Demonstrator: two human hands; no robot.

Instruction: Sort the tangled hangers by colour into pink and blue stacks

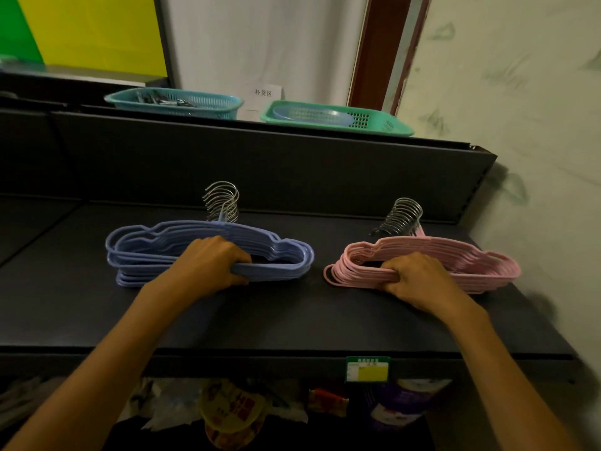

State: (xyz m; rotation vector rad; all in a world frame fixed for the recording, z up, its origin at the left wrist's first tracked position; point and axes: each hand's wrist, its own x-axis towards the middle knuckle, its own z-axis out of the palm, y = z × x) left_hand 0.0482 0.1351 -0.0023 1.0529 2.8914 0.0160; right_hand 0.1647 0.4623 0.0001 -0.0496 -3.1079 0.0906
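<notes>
A stack of blue hangers (143, 255) lies on the dark shelf (276, 314) at the left, metal hooks (222, 201) pointing to the back. My left hand (211, 263) is closed around the stack's lower bars near the middle. To the right, apart from it, lies a stack of pink hangers (471, 265), its hooks (401, 216) also at the back. My right hand (419, 279) grips that stack's front bars at its left half.
Two green plastic baskets (175, 102) (338, 120) stand on the upper shelf behind. A wall rises at the right. A price tag (367, 369) sits on the shelf's front edge, and packaged goods (231, 411) lie on the shelf below.
</notes>
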